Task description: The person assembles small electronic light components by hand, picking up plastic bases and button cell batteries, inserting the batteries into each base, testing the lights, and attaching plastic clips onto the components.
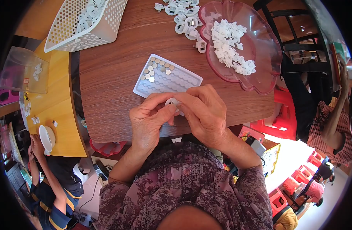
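Note:
Between my left hand (147,120) and my right hand (204,113) is a small round white plastic part (171,102), pinched by the fingers of both. The fingertips cover much of it. Just beyond my hands lies a pale tray (180,78) with rows of round pockets. Several silver button cells (151,71) sit in its left part. A pink scalloped bowl (266,50) at the right holds a curved heap of small white plastic pieces (229,42). Along the table's far side, several round white parts (183,19) like the one in my fingers lie in a loose cluster.
A white perforated basket (103,36) with white parts stands at the far left. On the yellow table (63,115) are a white bowl (47,138) and a clear bin (22,71). A co-worker's hands (36,147) are beside that bowl. A red stool (285,119) stands at the right.

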Motion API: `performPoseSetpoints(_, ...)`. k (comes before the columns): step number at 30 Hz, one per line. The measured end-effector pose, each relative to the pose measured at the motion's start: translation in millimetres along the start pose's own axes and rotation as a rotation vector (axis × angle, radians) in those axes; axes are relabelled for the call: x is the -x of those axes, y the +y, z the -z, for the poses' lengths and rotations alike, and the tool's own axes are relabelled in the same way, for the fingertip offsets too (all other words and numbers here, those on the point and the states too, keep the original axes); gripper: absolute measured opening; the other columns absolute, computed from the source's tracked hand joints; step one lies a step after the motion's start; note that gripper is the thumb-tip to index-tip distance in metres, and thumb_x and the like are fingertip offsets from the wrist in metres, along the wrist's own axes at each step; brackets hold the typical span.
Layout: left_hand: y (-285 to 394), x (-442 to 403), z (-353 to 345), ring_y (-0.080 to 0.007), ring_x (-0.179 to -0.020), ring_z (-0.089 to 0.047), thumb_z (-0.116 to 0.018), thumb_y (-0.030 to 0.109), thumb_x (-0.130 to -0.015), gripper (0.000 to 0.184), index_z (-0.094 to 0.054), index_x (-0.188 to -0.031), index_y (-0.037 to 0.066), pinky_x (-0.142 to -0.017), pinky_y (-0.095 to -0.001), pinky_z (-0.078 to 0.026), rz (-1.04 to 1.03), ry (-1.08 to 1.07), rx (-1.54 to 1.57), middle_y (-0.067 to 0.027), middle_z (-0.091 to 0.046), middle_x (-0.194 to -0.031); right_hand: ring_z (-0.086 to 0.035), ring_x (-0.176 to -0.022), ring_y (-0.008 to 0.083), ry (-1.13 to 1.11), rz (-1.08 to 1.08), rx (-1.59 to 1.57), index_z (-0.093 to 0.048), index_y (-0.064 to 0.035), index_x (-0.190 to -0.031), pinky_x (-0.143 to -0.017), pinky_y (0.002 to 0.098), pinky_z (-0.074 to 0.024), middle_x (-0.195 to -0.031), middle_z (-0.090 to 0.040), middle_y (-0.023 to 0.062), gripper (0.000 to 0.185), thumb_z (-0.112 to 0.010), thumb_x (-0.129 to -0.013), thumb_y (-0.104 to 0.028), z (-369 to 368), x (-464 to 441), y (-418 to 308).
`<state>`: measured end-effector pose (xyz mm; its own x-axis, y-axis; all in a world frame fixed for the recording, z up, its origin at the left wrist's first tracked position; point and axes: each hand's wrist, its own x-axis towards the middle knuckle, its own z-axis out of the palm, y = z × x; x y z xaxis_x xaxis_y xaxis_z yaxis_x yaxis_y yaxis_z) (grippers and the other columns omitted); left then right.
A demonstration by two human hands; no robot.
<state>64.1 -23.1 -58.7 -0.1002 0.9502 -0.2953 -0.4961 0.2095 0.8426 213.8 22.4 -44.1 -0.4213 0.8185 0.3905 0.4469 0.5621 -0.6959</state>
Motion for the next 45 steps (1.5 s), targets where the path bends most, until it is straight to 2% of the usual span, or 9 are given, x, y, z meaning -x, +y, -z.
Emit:
performPoseSetpoints(7,4,-3,2,-0.0173,-0.081,-0.060,-0.055,-0.001,-0.088,0.025,-0.059,-0.111,-0.007,-0.059,-0.0248,-0.048,0.028,-0.088,0.099,-0.0118,-0.059,-0.100,-0.054,-0.069,0.0176,0.014,-0.085,-0.151,-0.064,-0.0009,-0.088,-0.059,0.0271,-0.0428,-0.083,-0.057,0.0082,0.018,-0.069,-0.071,0.004,3,-1,2)
performPoseSetpoints(9,6,-2,4,-0.0204,-0.085,-0.061,-0.052,0.004,-0.091,0.027,-0.057,-0.115,-0.008,-0.061,-0.0273,-0.050,0.140,-0.160,0.216,-0.0147,-0.060,-0.104,-0.051,-0.069,0.0096,0.008,-0.502,-0.570,-0.064,0.0007,-0.088,-0.060,0.0223,-0.0401,-0.083,-0.056,0.0037,0.014,-0.069,-0.075,0.004,6,-1,-6)
performPoseSetpoints(16,4,-1,3,-0.0213,-0.085,-0.062,-0.053,0.009,-0.091,0.031,-0.054,-0.117,-0.009,-0.060,-0.0276,-0.051,0.098,-0.128,0.182,-0.0174,-0.061,-0.106,-0.048,-0.072,0.0055,0.067,-0.444,-0.596,-0.064,0.0010,-0.090,-0.061,0.0199,-0.0384,-0.083,-0.054,0.0011,0.013,-0.068,-0.078,0.003,6,0,-6)
performPoseSetpoints(24,4,0,4,-0.0191,-0.084,-0.061,-0.053,0.009,-0.092,0.032,-0.054,-0.118,-0.008,-0.059,-0.0268,-0.050,0.122,-0.125,0.194,-0.0164,-0.061,-0.106,-0.054,-0.068,0.0234,0.039,0.010,-0.093,-0.065,-0.0049,-0.098,-0.056,0.0310,-0.0433,-0.075,-0.055,0.0079,0.028,-0.066,-0.071,0.004,4,5,4)
performPoseSetpoints(27,3,-1,4,-0.0187,-0.084,-0.061,-0.052,0.009,-0.092,0.031,-0.054,-0.118,-0.008,-0.059,-0.0264,-0.050,0.115,-0.120,0.208,-0.0163,-0.061,-0.106,-0.054,-0.068,0.0236,0.043,0.020,-0.057,-0.065,-0.0041,-0.097,-0.055,0.0315,-0.0431,-0.076,-0.056,0.0075,0.027,-0.067,-0.071,0.004,5,6,2)
performPoseSetpoints(31,3,0,4,-0.0187,-0.085,-0.061,-0.052,0.010,-0.092,0.031,-0.054,-0.118,-0.008,-0.059,-0.0262,-0.050,0.107,-0.128,0.202,-0.0162,-0.061,-0.105,-0.055,-0.066,0.0202,0.078,0.005,-0.133,-0.064,-0.0032,-0.093,-0.054,0.0295,-0.0434,-0.076,-0.056,0.0067,0.022,-0.068,-0.072,0.003,5,8,4)
performPoseSetpoints(33,3,1,4,-0.0188,-0.085,-0.061,-0.052,0.010,-0.092,0.032,-0.054,-0.118,-0.008,-0.058,-0.0262,-0.050,0.116,-0.138,0.192,-0.0162,-0.061,-0.105,-0.056,-0.068,0.0132,-0.002,-0.311,-0.422,-0.062,0.0031,-0.091,-0.057,0.0251,-0.0435,-0.083,-0.058,0.0073,0.014,-0.067,-0.077,0.004,9,9,-1)
performPoseSetpoints(37,2,3,0,-0.0187,-0.085,-0.061,-0.052,0.010,-0.093,0.031,-0.054,-0.118,-0.008,-0.058,-0.0262,-0.050,0.119,-0.127,0.189,-0.0163,-0.061,-0.104,-0.058,-0.073,0.0109,0.082,-0.489,-0.775,-0.061,0.0036,-0.091,-0.063,0.0228,-0.0460,-0.087,-0.057,0.0071,0.011,-0.064,-0.080,0.004,0,7,-7)
performPoseSetpoints(45,0,3,3,-0.0184,-0.085,-0.061,-0.053,0.011,-0.092,0.032,-0.054,-0.117,-0.009,-0.058,-0.0259,-0.050,0.120,-0.129,0.200,-0.0160,-0.061,-0.104,-0.055,-0.070,0.0230,0.077,-0.039,-0.118,-0.064,-0.0034,-0.093,-0.058,0.0315,-0.0443,-0.079,-0.056,0.0077,0.024,-0.063,-0.072,0.008,1,6,-2)
